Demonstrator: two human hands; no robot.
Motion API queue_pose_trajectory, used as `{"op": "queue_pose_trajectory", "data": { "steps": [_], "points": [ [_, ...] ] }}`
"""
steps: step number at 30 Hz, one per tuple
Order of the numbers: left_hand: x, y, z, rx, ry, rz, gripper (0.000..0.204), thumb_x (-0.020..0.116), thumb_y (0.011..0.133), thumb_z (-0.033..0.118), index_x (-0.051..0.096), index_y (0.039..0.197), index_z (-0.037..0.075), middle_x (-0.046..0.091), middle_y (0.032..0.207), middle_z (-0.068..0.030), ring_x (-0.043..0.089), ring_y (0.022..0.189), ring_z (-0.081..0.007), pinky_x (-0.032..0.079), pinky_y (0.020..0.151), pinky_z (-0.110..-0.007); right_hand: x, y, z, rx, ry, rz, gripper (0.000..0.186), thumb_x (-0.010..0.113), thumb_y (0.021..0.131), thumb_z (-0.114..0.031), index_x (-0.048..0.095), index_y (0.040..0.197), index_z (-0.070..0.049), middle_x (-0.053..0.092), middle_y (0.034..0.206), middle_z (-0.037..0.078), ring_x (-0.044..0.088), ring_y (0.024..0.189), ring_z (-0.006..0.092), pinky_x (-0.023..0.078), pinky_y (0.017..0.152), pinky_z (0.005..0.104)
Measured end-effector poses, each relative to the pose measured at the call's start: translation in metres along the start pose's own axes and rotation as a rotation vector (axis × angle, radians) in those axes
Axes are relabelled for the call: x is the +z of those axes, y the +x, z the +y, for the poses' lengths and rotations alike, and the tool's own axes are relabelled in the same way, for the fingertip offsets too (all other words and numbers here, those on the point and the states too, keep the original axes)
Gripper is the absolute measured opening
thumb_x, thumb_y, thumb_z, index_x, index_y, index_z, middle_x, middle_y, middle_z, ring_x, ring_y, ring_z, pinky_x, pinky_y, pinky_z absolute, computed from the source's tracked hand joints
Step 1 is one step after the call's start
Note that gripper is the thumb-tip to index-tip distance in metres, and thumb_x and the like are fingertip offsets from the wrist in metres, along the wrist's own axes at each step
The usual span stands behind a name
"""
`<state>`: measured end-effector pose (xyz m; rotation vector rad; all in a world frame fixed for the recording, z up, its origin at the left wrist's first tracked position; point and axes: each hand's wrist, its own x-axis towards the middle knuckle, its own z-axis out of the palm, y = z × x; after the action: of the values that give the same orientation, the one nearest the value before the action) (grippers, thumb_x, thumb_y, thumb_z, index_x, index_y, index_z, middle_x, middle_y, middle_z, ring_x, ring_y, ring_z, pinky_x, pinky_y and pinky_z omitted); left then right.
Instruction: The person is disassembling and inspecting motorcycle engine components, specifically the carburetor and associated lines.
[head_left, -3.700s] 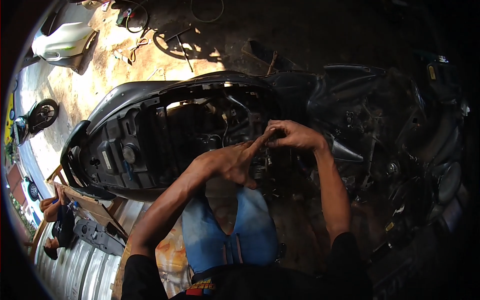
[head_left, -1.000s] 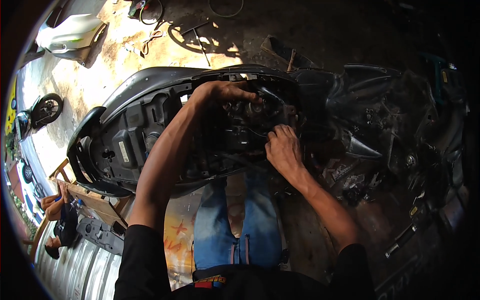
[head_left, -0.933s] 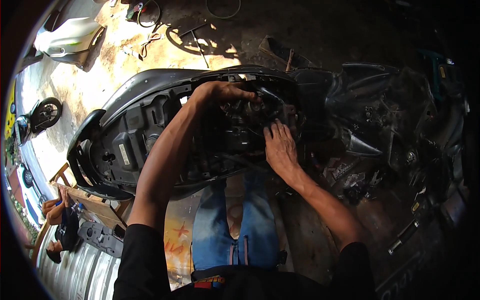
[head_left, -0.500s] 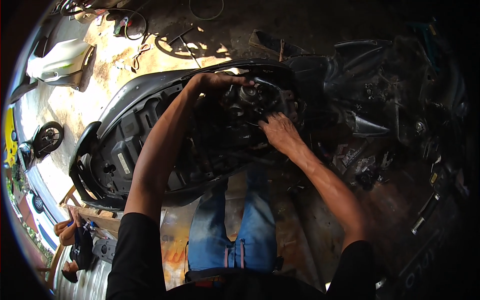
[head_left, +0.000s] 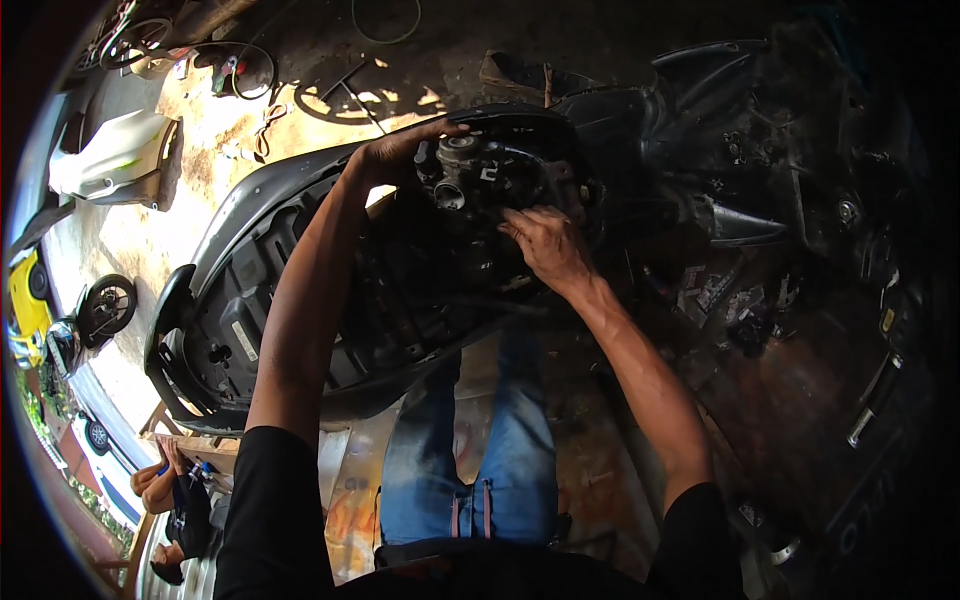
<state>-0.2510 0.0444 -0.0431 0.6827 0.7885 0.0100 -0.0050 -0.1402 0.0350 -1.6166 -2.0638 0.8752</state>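
A black step-through scooter body (head_left: 275, 180) lies across the view with its seat off. In its central opening sits a dark metal carburetor (head_left: 452, 180), its round throat facing me. My left hand (head_left: 395, 152) reaches over the far side and grips the carburetor's far left side; a digit stretches along the top and the other fingers are mostly hidden. Beside the carburetor, to its right and nearer me, my right hand (head_left: 545, 245) is closed, fingers curled and pinched over the dark engine bay. Whatever lies between those fingertips is too dark to make out.
Small parts and scraps (head_left: 750, 310) lie on the floor at right. A pale body panel (head_left: 115, 160) and a loose wheel (head_left: 107, 308) are at left. Another person (head_left: 180, 515) sits at lower left. A cross-shaped wrench (head_left: 350, 92) lies beyond the scooter.
The carburetor has shifted left and away from me with my left hand, and its throat now shows. My right hand has drawn slightly left, its fingers more curled. The whole view has turned a little.
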Motion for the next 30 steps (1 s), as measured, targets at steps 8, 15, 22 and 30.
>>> {"op": "queue_pose_trajectory", "data": {
  "steps": [8,15,22,30],
  "points": [
    [0.012,-0.019,0.01,0.558,0.507,-0.055,0.042,0.07,0.089,0.014,0.058,0.128,0.005,0.061,0.121,-0.0018,0.056,0.114,-0.0127,0.046,0.1,-0.03,0.019,0.006,-0.018,0.187,0.021,0.4,0.017,0.067,0.097,-0.016,0.071,0.106,-0.003,0.073,0.081,0.014,0.071,0.074,0.0323,0.056,0.069,0.0402],
    [0.008,-0.015,0.005,0.102,-0.247,-0.204,0.038,0.052,0.106,0.037,0.062,0.118,0.003,0.066,0.106,-0.0041,0.061,0.098,-0.0109,0.051,0.087,-0.029,0.031,0.016,-0.029,0.426,0.032,0.398,0.019,0.066,0.096,-0.014,0.07,0.11,-0.001,0.069,0.074,0.021,0.07,0.072,0.0368,0.054,0.065,0.0446],
    [-0.01,-0.014,-0.01,0.299,0.277,-0.017,0.06,0.084,0.075,-0.007,0.059,0.129,-0.001,0.066,0.115,-0.0121,0.063,0.101,-0.0238,0.051,0.091,-0.034,0.035,0.01,-0.024,0.285,0.03,0.472,0.025,0.069,0.091,-0.009,0.072,0.115,-0.005,0.073,0.083,0.018,0.07,0.074,0.0363,0.056,0.069,0.0443],
    [-0.003,-0.016,-0.002,1.152,0.884,-0.15,0.083,0.091,0.068,0.001,0.052,0.142,0.0,0.065,0.127,-0.0116,0.063,0.115,-0.0231,0.049,0.101,-0.037,0.035,0.007,-0.02,0.256,-0.008,0.419,0.031,0.071,0.085,0.0,0.072,0.116,-0.007,0.074,0.089,0.014,0.07,0.079,0.0341,0.056,0.079,0.0426]
  ]
}}
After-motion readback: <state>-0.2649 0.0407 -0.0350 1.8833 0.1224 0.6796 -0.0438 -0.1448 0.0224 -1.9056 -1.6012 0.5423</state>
